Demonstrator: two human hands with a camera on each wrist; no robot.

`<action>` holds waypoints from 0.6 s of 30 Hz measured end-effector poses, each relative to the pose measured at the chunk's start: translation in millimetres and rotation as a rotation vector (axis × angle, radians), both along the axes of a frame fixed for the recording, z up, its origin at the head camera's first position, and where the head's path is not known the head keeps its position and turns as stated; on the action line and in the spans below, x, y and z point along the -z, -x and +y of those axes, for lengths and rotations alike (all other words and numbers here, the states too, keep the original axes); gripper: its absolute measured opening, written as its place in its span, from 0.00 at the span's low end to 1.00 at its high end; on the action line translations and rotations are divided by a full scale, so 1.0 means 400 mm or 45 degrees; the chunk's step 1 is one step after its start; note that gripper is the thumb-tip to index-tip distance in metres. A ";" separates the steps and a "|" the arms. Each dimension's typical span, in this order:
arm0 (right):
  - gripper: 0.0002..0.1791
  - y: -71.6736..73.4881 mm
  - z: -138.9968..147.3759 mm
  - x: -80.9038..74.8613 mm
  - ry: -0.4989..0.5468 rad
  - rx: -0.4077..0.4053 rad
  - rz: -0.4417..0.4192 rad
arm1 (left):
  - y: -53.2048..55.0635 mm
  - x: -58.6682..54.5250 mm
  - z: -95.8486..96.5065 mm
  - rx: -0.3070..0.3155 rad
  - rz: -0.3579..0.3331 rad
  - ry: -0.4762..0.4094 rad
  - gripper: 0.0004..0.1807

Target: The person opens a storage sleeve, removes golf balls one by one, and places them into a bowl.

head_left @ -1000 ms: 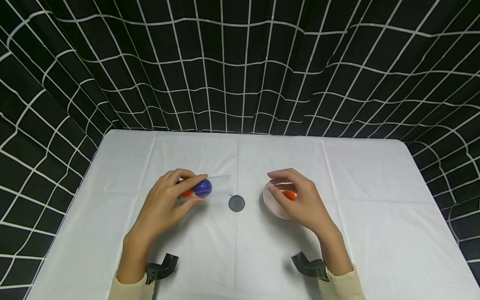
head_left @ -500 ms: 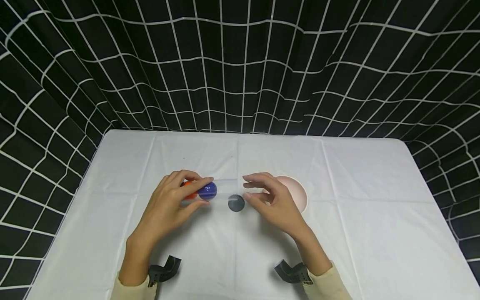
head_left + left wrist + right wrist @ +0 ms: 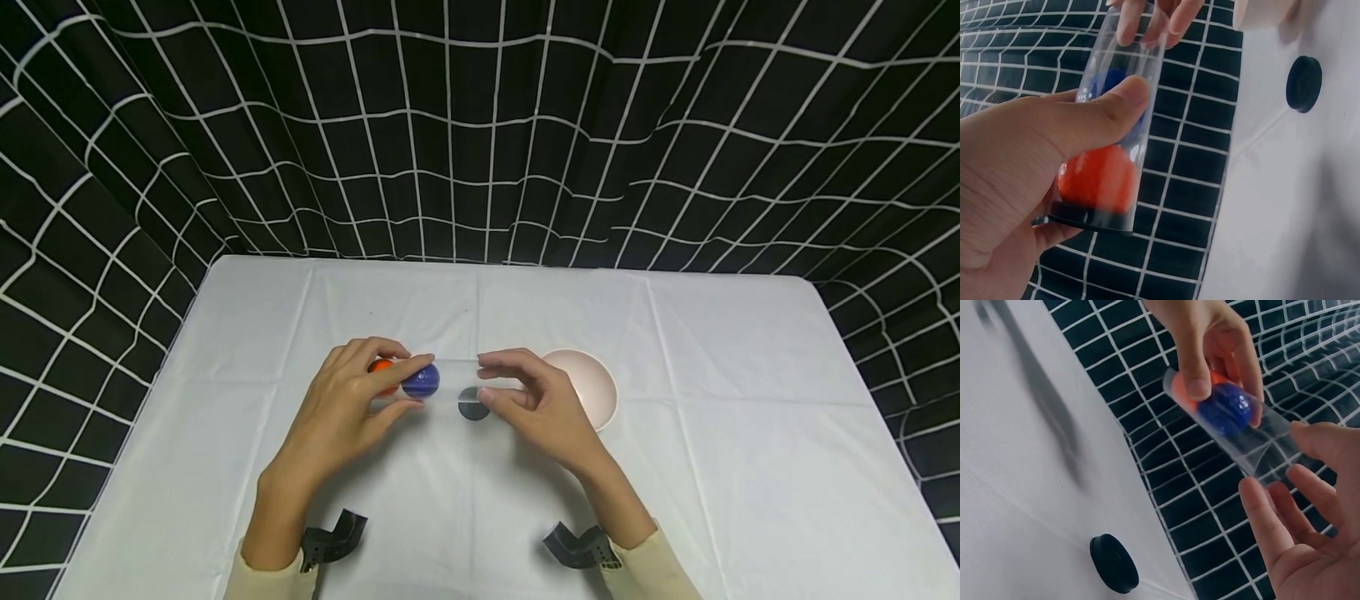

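White tablecloth (image 3: 750, 467); two balls (image 3: 1225, 411) in tube (image 3: 1259, 445)

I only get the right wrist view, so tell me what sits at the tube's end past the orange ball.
Observer: The left wrist view shows a dark end cap on that end of the tube.
Operator: Name something nearby that my view misses.
Observer: A pale pink bowl, partly covered by the right hand in the head view.
Operator: Tell me how the loose lid lines up with the tube from above.
Observer: In the head view, the clear tube crosses in front of the lid's far part.
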State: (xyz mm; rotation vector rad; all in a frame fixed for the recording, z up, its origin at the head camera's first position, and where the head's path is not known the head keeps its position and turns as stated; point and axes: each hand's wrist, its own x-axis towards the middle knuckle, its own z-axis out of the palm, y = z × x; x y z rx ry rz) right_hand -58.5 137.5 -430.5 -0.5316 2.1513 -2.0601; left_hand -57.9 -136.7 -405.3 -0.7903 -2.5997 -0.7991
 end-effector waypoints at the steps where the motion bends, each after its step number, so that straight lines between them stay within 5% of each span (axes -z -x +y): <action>1: 0.22 0.001 0.000 0.000 0.003 0.000 -0.004 | 0.000 -0.001 0.000 -0.002 0.005 0.003 0.28; 18: 0.23 0.004 -0.007 0.016 0.024 0.005 -0.083 | -0.006 -0.013 0.000 -0.023 0.017 0.045 0.27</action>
